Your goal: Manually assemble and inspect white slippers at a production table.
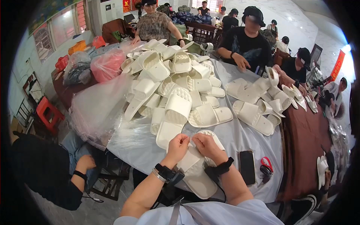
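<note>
My left hand [177, 148] and my right hand [208, 146] are held close together near the table's front edge, fingers curled and pinched. Whatever they grip, if anything, is too small or hidden to make out. Right below them lies a pair of cream slippers [200, 180], partly covered by my hands and wrists. Just beyond my left hand, a cream slipper [176, 108] rests at the front of a large heap of loose slippers [155, 67]. Each of my wrists carries a dark strapped device.
A black phone [246, 167] and a small dark item with a red strap [266, 169] lie right of my hands. Clear plastic bags [97, 108] spread on the left. More slippers [253, 117] lie on the right. Co-workers surround the table; a red stool [48, 112] stands far left.
</note>
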A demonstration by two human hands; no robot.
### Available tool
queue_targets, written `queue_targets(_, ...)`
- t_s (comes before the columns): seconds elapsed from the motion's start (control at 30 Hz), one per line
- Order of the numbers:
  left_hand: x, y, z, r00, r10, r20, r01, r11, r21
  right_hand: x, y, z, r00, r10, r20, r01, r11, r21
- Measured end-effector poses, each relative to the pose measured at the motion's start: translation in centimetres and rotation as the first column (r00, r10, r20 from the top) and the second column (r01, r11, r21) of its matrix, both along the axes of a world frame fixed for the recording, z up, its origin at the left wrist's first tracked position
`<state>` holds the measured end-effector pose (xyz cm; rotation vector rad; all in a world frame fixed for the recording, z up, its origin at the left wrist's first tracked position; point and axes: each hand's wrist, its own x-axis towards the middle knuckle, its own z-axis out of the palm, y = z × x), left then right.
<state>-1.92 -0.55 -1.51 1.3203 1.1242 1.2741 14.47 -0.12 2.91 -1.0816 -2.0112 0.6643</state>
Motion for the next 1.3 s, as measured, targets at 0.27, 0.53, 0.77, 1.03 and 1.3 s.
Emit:
queue_targets(0.27, 0.5, 0.3, -1.3, 0.991, 0.012, 0.135, -0.009, 1.0, -0.022, 0.0, 0.1, -0.1, 1.0, 0.017, -0.003, -0.017, 0.999, 0.033)
queue_targets(0.53, 0.3, 0.1, -1.0, 0.997, -0.019, 0.079, 0.024, 0.998, -0.061, -0.1, 0.0, 0.2, 0.995, 0.088, 0.038, -0.091, 0.992, 0.083)
queue_targets(0.77, 0.9, 0.2, -0.8, 0.99, 0.13, 0.053, -0.126, 0.99, -0.068, 0.0, 0.3, -0.1, 0.995, 0.093, 0.047, -0.095, 0.995, 0.041)
queue_targets(1.03, -0.2, 0.6, -0.6, 0.972, -0.001, 0.234, 0.037, 0.988, -0.151, 0.2, 0.3, -0.1, 1.0, -0.022, -0.011, 0.022, 0.999, -0.045)
queue_targets(1.3, 0.0, 0.3, -1.4, 0.981, -0.05, 0.185, 0.063, 0.996, -0.063, 0.0, 0.1, 0.1, 1.0, 0.015, 0.019, -0.015, 1.0, 0.009)
